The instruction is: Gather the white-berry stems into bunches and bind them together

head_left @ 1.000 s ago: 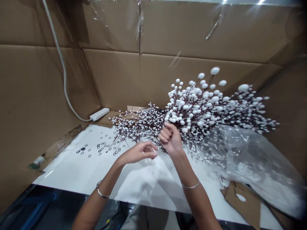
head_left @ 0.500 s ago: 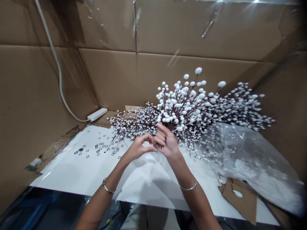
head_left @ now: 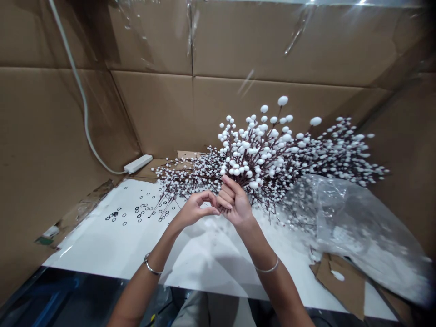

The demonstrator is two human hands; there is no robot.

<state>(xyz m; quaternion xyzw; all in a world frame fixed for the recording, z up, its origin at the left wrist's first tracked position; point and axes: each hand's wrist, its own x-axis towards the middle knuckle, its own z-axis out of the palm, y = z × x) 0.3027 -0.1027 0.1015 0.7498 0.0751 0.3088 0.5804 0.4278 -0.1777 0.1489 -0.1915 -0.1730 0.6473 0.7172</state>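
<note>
Closed around the brown stems of an artificial berry spray [head_left: 243,144] is my right hand [head_left: 237,203]. Large white berries fan out above its thumb. My left hand [head_left: 197,209] meets it from the left, thumb and fingers pinched together at the right hand's curled fingers. Whatever lies in that pinch is too small or hidden to make out. Behind both hands, a wide heap of smaller white berry sprays [head_left: 335,152] lies across the back. Several small black rings [head_left: 139,210] are scattered on the white sheet [head_left: 98,254] to the left.
A clear plastic bag [head_left: 361,227] covers the right side, with a torn cardboard piece [head_left: 342,288] in front of it. A white power strip [head_left: 138,164] and its cable [head_left: 83,100] sit at the back left. Cardboard walls [head_left: 156,109] enclose the table.
Both hands have shifted very slightly left, and the held berry spray has tilted a little with them. The grip of each hand looks the same.
</note>
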